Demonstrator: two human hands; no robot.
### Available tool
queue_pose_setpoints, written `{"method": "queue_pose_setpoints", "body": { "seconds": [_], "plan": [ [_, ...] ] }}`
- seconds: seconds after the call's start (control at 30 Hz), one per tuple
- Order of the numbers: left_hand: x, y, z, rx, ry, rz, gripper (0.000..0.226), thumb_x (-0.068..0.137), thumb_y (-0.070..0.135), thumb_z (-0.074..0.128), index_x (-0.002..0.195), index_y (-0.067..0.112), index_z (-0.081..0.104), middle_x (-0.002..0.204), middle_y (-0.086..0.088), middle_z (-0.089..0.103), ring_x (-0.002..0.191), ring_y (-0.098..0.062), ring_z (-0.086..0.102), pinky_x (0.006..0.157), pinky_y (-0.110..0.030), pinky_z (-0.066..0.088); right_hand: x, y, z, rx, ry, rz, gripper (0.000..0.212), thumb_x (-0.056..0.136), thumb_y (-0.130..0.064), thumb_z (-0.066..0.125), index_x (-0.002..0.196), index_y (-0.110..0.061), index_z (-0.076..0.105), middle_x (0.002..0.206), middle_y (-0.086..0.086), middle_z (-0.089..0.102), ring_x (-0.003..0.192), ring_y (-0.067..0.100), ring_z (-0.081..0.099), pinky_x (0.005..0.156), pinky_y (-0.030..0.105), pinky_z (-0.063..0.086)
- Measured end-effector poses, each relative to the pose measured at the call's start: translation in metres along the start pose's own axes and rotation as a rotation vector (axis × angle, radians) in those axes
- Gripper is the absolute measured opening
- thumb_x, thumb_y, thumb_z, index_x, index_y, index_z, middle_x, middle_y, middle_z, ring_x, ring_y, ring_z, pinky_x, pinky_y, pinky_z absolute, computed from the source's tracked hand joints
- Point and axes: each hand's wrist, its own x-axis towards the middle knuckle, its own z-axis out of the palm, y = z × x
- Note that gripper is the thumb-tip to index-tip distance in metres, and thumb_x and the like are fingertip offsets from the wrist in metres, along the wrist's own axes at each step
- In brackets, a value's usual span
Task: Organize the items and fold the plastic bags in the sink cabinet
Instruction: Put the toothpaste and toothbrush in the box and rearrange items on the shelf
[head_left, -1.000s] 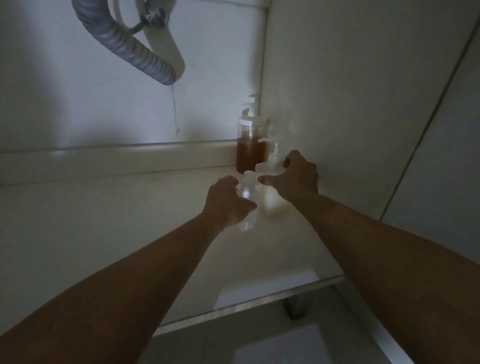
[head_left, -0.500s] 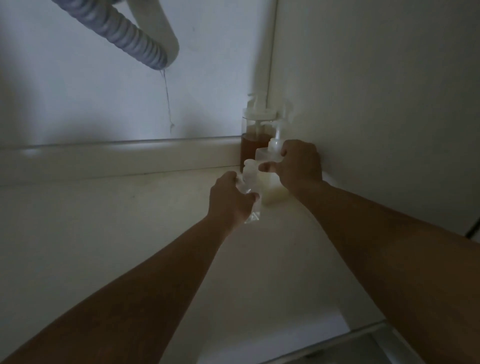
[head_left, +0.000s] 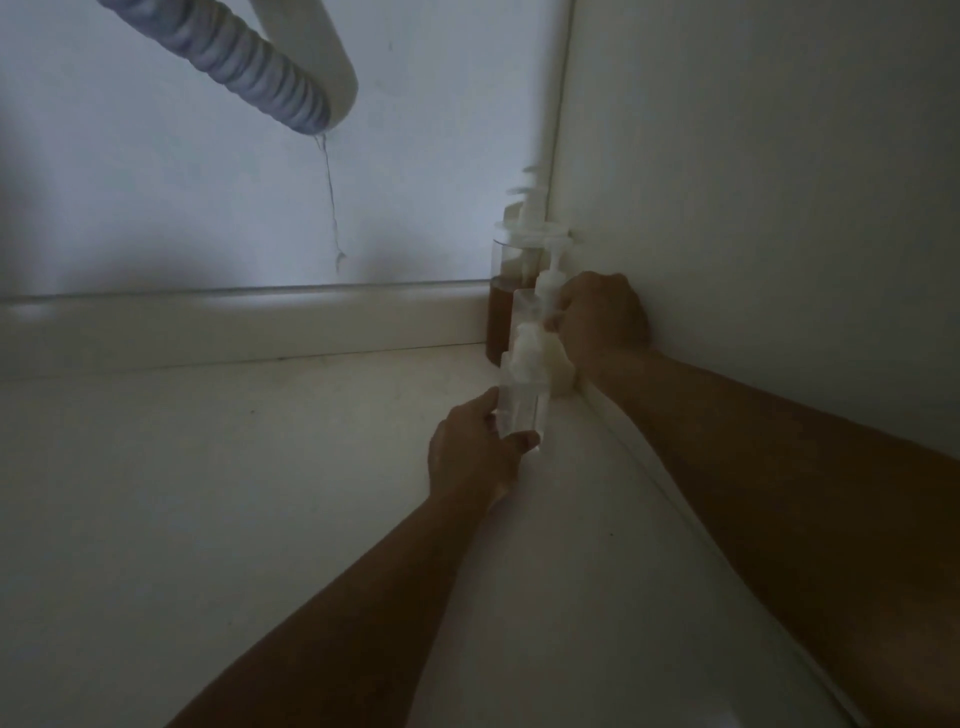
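Three pump bottles stand in a row along the right wall of the dim sink cabinet. A bottle of brown liquid (head_left: 503, 306) sits deepest, in the back right corner. In front of it is a white-filled bottle (head_left: 558, 369); my right hand (head_left: 597, 317) grips it near its pump neck, against the side wall. My left hand (head_left: 475, 452) holds a small clear bottle (head_left: 521, 410) upright, nearest to me, its base at the cabinet floor. No plastic bags are in view.
A grey corrugated drain hose (head_left: 254, 67) and white pipe hang from the top left. A low ledge (head_left: 234, 322) runs along the back wall. The pale cabinet floor (head_left: 234, 493) stretches left of the bottles.
Both hands have pushed their bottles deeper and rightwards, towards the back right corner. The view has moved closer into the cabinet.
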Motion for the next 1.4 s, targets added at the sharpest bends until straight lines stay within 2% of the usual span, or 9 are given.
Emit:
{"method": "queue_pose_setpoints", "body": {
  "seconds": [0.17, 0.27, 0.37, 0.47, 0.67, 0.83, 1.03, 1.17, 1.4],
  "plan": [
    [0.014, 0.003, 0.010, 0.117, -0.078, -0.030, 0.054, 0.086, 0.040, 0.066, 0.137, 0.035, 0.050, 0.127, 0.004, 0.063, 0.110, -0.017, 0.061, 0.095, -0.036, 0.048, 0.006, -0.001, -0.024, 0.032, -0.027, 0.044, 0.028, 0.087, -0.005, 0.061, 0.112, -0.010, 0.071, 0.115, 0.011, 0.068, 0.106, 0.029, 0.065, 0.090, 0.038, 0.056],
    [0.022, 0.003, 0.012, 0.146, -0.112, -0.012, 0.038, 0.091, 0.036, 0.061, 0.128, 0.036, 0.059, 0.124, 0.006, 0.065, 0.108, -0.015, 0.061, 0.090, -0.029, 0.045, -0.002, -0.001, -0.049, 0.366, -0.276, 0.117, 0.043, 0.083, 0.012, 0.062, 0.120, -0.009, 0.067, 0.114, 0.013, 0.065, 0.093, 0.031, 0.069, 0.075, 0.041, 0.061],
    [0.029, 0.003, 0.015, 0.192, -0.072, 0.008, 0.029, 0.092, 0.037, 0.060, 0.119, 0.032, 0.066, 0.118, 0.005, 0.068, 0.103, -0.015, 0.062, 0.084, -0.027, 0.044, -0.014, 0.001, -0.054, 0.312, -0.482, 0.116, 0.053, 0.074, 0.013, 0.073, 0.121, -0.009, 0.065, 0.111, 0.014, 0.065, 0.087, 0.033, 0.069, 0.073, 0.045, 0.061],
    [0.034, 0.002, 0.019, 0.177, 0.033, -0.021, 0.035, 0.090, 0.040, 0.062, 0.123, 0.028, 0.062, 0.119, 0.006, 0.066, 0.106, -0.014, 0.060, 0.083, -0.028, 0.041, -0.019, 0.004, -0.042, 0.144, -0.298, 0.073, 0.052, 0.064, -0.007, 0.088, 0.112, -0.009, 0.067, 0.106, 0.013, 0.069, 0.091, 0.030, 0.068, 0.080, 0.040, 0.059],
    [0.040, 0.003, 0.020, 0.365, -0.028, 0.082, 0.043, 0.095, 0.040, 0.050, 0.137, 0.031, 0.049, 0.128, -0.006, 0.059, 0.120, -0.024, 0.051, 0.087, -0.033, 0.043, -0.017, 0.008, -0.014, -0.087, -0.047, 0.018, 0.028, 0.085, -0.008, 0.068, 0.113, -0.010, 0.067, 0.111, 0.015, 0.068, 0.103, 0.032, 0.066, 0.085, 0.036, 0.056],
    [0.037, 0.003, 0.022, 0.364, -0.114, 0.076, 0.050, 0.091, 0.049, 0.055, 0.137, 0.033, 0.042, 0.120, -0.010, 0.049, 0.106, -0.033, 0.056, 0.085, -0.031, 0.042, -0.018, 0.011, -0.019, -0.138, -0.090, -0.063, 0.027, 0.083, -0.009, 0.069, 0.110, -0.007, 0.066, 0.111, 0.016, 0.068, 0.106, 0.034, 0.063, 0.086, 0.036, 0.053],
    [0.020, 0.007, 0.007, 0.264, -0.205, 0.053, 0.071, 0.087, 0.038, 0.066, 0.147, 0.024, 0.030, 0.136, -0.008, 0.046, 0.125, -0.027, 0.045, 0.100, -0.033, 0.039, -0.046, 0.006, -0.040, -0.066, -0.078, -0.030, 0.038, 0.091, -0.002, 0.054, 0.128, -0.005, 0.047, 0.117, 0.022, 0.061, 0.110, 0.039, 0.058, 0.085, 0.040, 0.049],
    [0.001, 0.009, -0.003, 0.093, -0.222, -0.078, 0.075, 0.085, 0.030, 0.071, 0.148, 0.018, 0.033, 0.147, -0.009, 0.042, 0.134, -0.023, 0.041, 0.112, -0.037, 0.034, -0.079, 0.009, -0.059, 0.065, -0.104, 0.004, 0.044, 0.083, -0.002, 0.061, 0.126, -0.008, 0.054, 0.118, 0.018, 0.063, 0.112, 0.035, 0.058, 0.091, 0.036, 0.049],
    [-0.069, 0.022, -0.038, -0.098, -0.308, -0.161, 0.045, 0.084, 0.009, 0.071, 0.128, 0.009, 0.060, 0.116, -0.007, 0.062, 0.102, -0.014, 0.053, 0.086, -0.019, 0.036, -0.148, 0.005, -0.107, 0.117, -0.426, -0.141, 0.026, 0.086, -0.013, 0.067, 0.111, -0.006, 0.067, 0.110, 0.011, 0.067, 0.097, 0.028, 0.066, 0.087, 0.039, 0.055]
  ]
}}
